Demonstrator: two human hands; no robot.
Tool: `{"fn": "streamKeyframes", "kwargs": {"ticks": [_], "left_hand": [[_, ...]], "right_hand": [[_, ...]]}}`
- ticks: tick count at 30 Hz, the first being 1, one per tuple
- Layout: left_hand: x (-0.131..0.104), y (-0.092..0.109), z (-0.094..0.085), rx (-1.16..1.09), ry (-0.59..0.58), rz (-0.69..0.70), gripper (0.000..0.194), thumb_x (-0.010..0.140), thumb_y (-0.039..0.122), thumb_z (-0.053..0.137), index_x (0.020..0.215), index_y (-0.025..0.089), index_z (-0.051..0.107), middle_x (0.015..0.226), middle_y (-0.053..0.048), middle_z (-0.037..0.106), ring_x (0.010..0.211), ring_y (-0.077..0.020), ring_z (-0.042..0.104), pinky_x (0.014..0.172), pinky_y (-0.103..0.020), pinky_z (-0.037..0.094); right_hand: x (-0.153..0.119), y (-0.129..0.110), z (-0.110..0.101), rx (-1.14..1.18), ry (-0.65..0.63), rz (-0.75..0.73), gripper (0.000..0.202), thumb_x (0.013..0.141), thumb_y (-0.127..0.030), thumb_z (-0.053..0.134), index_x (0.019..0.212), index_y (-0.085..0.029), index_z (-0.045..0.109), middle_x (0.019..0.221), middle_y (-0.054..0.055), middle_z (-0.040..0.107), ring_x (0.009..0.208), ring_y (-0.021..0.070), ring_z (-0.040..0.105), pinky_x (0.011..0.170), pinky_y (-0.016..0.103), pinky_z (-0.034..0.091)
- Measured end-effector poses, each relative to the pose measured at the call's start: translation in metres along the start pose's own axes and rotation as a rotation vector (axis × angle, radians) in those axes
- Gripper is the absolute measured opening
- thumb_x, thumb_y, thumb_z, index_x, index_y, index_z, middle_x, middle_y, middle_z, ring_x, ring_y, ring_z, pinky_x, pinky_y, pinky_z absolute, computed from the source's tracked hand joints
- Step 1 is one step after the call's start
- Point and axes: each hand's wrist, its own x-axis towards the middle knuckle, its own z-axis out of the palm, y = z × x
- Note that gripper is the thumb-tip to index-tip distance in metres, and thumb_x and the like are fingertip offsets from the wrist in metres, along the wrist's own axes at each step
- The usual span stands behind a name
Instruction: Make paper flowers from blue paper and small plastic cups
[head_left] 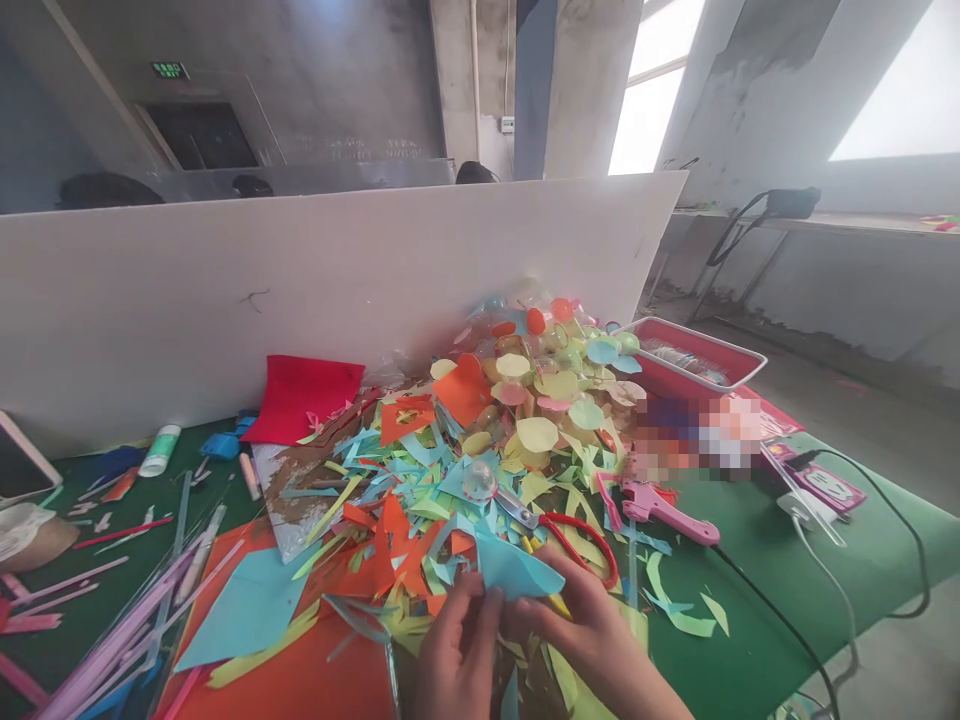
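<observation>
Between my two hands is a piece of light blue paper (517,566), curved and partly folded. My left hand (463,635) pinches its lower left edge. At its right side, the fingers of my right hand (581,612) hold the other end. Just behind the paper lie scissors with red handles (581,545), their blades pointing up and left. A clear plastic ball (478,480) rests by the blade tips. Orange, green, yellow and blue paper scraps (397,540) spread all around. A pink glue gun (667,510) lies to the right of the scissors.
Behind the scraps is a heap of clear balls with paper discs (537,434). A red basket (697,350) stands at the back right. A white board (337,270) closes off the far side. Pink straws (142,620) lie left; black and white cables (780,610) run right.
</observation>
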Motion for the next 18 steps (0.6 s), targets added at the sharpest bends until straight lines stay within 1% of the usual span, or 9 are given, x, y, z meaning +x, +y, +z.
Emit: {"fn": "streamKeyframes", "kwargs": {"ticks": [3,5,7,9,12,15,18], "left_hand": [[-0.004,0.001,0.003,-0.069,0.002,-0.027,0.054,0.065,0.067,0.07,0.088,0.018,0.067,0.08,-0.005,0.076,0.076,-0.0224,0.072,0.067,-0.025,0.057],[-0.006,0.003,0.005,-0.108,0.009,-0.034,0.054,0.064,0.065,0.073,0.09,0.018,0.067,0.08,-0.005,0.076,0.074,-0.0212,0.072,0.068,-0.025,0.057],[-0.007,0.006,0.006,-0.143,0.013,-0.037,0.052,0.063,0.062,0.075,0.09,0.018,0.066,0.08,-0.005,0.075,0.076,-0.0209,0.071,0.069,-0.025,0.057],[-0.008,0.009,0.006,-0.169,-0.006,-0.035,0.049,0.064,0.061,0.075,0.086,0.018,0.066,0.078,-0.005,0.075,0.076,-0.0215,0.071,0.07,-0.026,0.057],[-0.009,0.01,0.006,-0.172,-0.029,-0.029,0.046,0.065,0.06,0.074,0.084,0.019,0.066,0.076,-0.004,0.074,0.075,-0.0212,0.07,0.073,-0.027,0.057],[-0.01,0.01,0.006,-0.161,-0.017,-0.013,0.044,0.065,0.058,0.075,0.083,0.019,0.066,0.072,-0.003,0.072,0.071,-0.0187,0.068,0.069,-0.023,0.055],[-0.011,0.009,0.009,-0.203,-0.018,-0.005,0.044,0.064,0.059,0.076,0.078,0.02,0.065,0.06,0.001,0.065,0.058,-0.0145,0.062,0.059,-0.02,0.053]], "right_hand": [[0.002,0.006,0.004,0.076,0.03,-0.076,0.03,0.082,-0.048,0.068,0.078,-0.02,0.061,0.071,0.0,0.063,0.068,0.0177,0.061,0.069,0.029,0.052],[0.003,0.008,0.006,0.082,0.048,-0.105,0.032,0.084,-0.048,0.066,0.073,-0.019,0.058,0.068,0.0,0.061,0.067,0.0161,0.059,0.068,0.027,0.05],[0.004,0.008,0.007,0.08,0.068,-0.106,0.034,0.085,-0.048,0.065,0.071,-0.018,0.057,0.066,0.0,0.06,0.065,0.0152,0.057,0.066,0.026,0.048],[0.004,0.007,0.007,0.083,0.079,-0.093,0.035,0.085,-0.05,0.065,0.072,-0.018,0.057,0.064,0.0,0.06,0.063,0.0149,0.056,0.064,0.026,0.048],[0.002,0.005,0.007,0.097,0.071,-0.065,0.037,0.084,-0.053,0.064,0.074,-0.018,0.058,0.063,0.0,0.059,0.061,0.0155,0.057,0.062,0.026,0.048],[0.001,0.005,0.008,0.113,0.07,-0.051,0.038,0.083,-0.055,0.065,0.074,-0.018,0.059,0.064,0.002,0.061,0.062,0.0164,0.058,0.062,0.027,0.049],[-0.001,0.007,0.01,0.122,0.105,-0.048,0.04,0.081,-0.056,0.066,0.072,-0.017,0.06,0.064,0.002,0.061,0.062,0.0163,0.057,0.063,0.027,0.048]]}}
